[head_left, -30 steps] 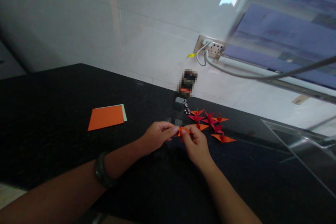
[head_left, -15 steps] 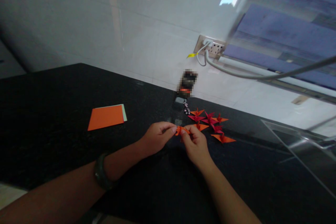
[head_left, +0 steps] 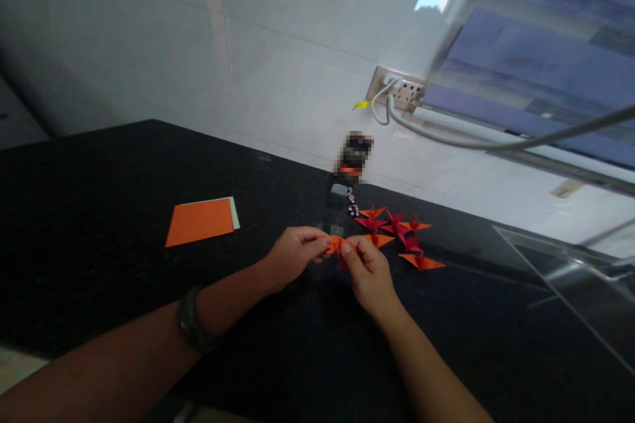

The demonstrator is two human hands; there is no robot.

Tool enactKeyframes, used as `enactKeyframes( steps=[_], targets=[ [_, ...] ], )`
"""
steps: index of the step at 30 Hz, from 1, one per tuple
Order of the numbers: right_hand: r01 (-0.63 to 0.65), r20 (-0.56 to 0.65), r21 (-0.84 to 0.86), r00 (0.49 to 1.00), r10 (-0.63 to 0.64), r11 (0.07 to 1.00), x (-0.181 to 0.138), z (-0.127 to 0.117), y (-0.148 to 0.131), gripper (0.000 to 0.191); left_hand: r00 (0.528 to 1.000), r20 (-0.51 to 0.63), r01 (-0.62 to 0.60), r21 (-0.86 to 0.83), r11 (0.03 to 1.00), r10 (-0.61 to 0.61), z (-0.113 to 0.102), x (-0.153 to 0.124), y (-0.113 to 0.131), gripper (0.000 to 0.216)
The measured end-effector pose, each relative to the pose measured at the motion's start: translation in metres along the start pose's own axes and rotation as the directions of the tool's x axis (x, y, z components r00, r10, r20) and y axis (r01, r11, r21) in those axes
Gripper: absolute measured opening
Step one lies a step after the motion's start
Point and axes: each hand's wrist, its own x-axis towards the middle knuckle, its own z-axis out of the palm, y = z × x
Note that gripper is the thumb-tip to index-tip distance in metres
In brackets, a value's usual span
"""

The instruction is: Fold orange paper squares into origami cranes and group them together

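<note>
A small orange paper crane [head_left: 334, 246] is pinched between both hands above the dark counter. My left hand [head_left: 296, 253] grips its left end with thumb and fingers, a dark bangle on the wrist. My right hand [head_left: 370, 271] holds the right end, the thumb laid on top; the fingers cover part of the paper. Just past the right hand lies a group of folded paper cranes, orange ones like the crane [head_left: 423, 262] nearest me and red ones like the crane [head_left: 395, 227] in the middle.
Orange square paper [head_left: 201, 223] lies on the black counter [head_left: 99, 211] at left, a pale green sheet under it. Behind the cranes, a blurred-out object [head_left: 354, 157] stands by the wall, with a patterned strap. A socket [head_left: 409, 91] with cables is on the wall; a sink [head_left: 580, 284] is at right.
My left hand has shifted slightly to the left, and more of the orange paper shows between the hands. The right hand has hardly moved.
</note>
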Motion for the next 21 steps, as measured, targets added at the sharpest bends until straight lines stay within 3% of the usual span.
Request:
enactKeyframes(
  steps=[3, 7, 12, 21],
  targets=[
    [-0.15, 0.025, 0.33, 0.988, 0.15, 0.932, 0.002, 0.002, -0.003, 0.018, 0.989, 0.119, 0.114, -0.227, 0.967, -0.089, -0.002, 0.0, -0.002, 0.018],
    [-0.317, 0.148, 0.653, 0.944, 0.294, 0.688, 0.004, 0.002, -0.009, 0.018, 0.965, 0.242, 0.196, -0.419, 0.887, -0.099, -0.004, -0.001, -0.004, 0.018],
    [-0.414, 0.278, 0.745, 0.906, 0.32, 0.523, 0.004, 0.0, -0.011, 0.019, 0.959, 0.265, 0.211, -0.437, 0.874, -0.099, -0.003, 0.0, -0.004, 0.017],
    [-0.476, 0.375, 0.82, 0.867, 0.328, 0.318, 0.006, -0.002, -0.007, 0.012, 0.968, 0.223, 0.185, -0.333, 0.925, -0.113, -0.004, 0.0, -0.007, 0.019]
  ],
)
